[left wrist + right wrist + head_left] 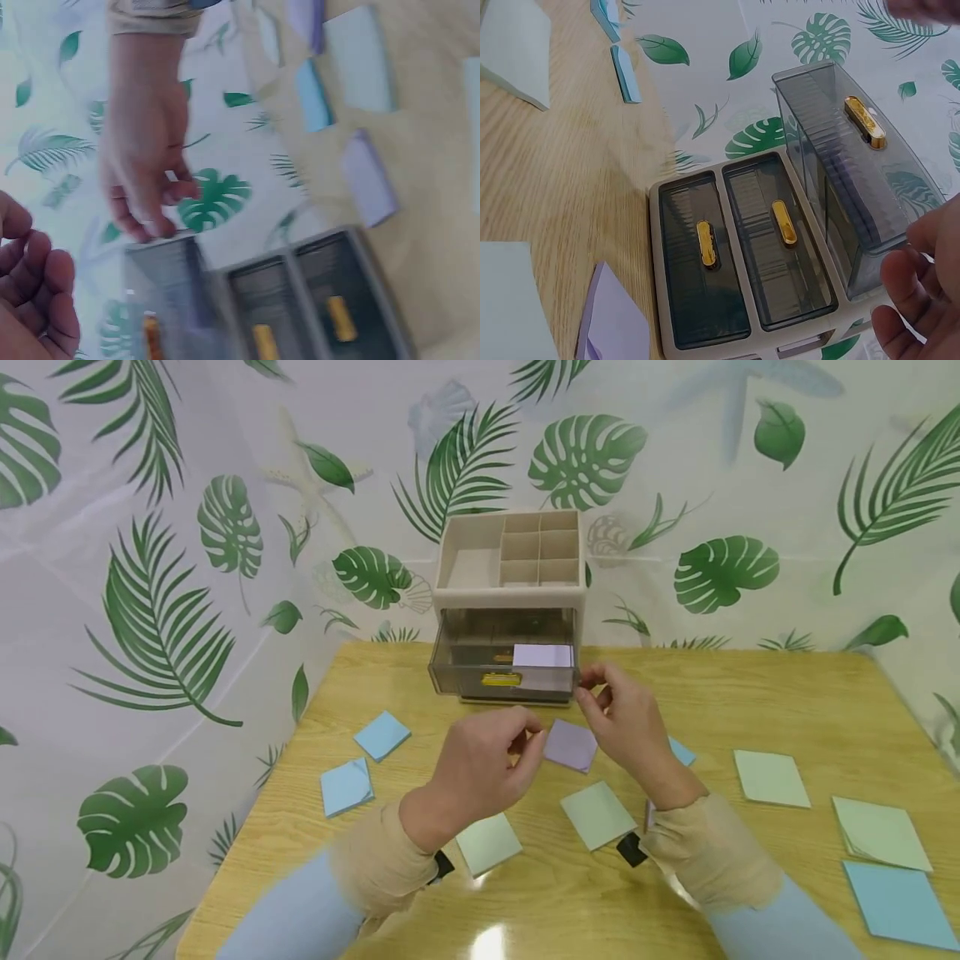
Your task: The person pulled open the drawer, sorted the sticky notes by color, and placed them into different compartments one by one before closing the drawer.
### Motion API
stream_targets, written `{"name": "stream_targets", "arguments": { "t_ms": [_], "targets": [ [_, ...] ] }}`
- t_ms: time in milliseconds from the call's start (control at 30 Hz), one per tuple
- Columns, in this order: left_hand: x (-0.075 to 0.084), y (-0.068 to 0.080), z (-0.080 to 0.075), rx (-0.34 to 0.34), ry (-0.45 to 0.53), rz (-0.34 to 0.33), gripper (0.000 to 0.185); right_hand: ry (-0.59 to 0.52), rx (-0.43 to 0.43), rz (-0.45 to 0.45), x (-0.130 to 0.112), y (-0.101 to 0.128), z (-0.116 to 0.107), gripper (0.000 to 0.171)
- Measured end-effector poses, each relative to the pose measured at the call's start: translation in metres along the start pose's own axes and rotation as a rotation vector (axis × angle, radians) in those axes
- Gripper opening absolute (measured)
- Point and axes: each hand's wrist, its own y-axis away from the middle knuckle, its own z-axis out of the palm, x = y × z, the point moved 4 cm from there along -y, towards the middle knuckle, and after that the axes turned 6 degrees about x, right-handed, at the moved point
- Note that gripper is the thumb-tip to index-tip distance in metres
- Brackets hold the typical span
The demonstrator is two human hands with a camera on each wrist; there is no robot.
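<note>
A beige desktop organizer (pixel 510 598) stands at the back of the table, its top smoky-clear drawer (pixel 461 680) pulled out. Inside that drawer lies a pale purple sticky-note pad (pixel 542 655). My right hand (pixel 626 722) has its fingertips at the drawer's right front corner, the fingers loosely bent. Lower left of the drawer, my left hand (pixel 483 764) hovers over the table with loosely curled fingers and nothing in them. Just in front of the organizer is a purple sticky-note pad (pixel 570 746). Two lower drawers (pixel 780 274) with gold handles are closed in the right wrist view.
Blue pads (pixel 382 736) lie on the left of the wooden table (pixel 420 910). Light green pads (pixel 597 815) sit near both wrists. More green pads (pixel 771 778) and a blue pad (pixel 900 903) are on the right. A leaf-patterned sheet (pixel 300 568) hangs behind.
</note>
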Motion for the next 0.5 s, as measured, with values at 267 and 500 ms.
{"name": "stream_targets", "arguments": {
  "t_ms": [267,500],
  "targets": [
    [-0.025,0.067,0.034,-0.330,-0.086,-0.225,0.015,0.024,-0.044,0.004,-0.004,-0.002,0.000,0.009],
    [-0.055,0.074,0.079,-0.585,-0.136,-0.450,0.019,0.025,-0.040,0.027,-0.005,0.000,-0.001,0.009]
  ]
}}
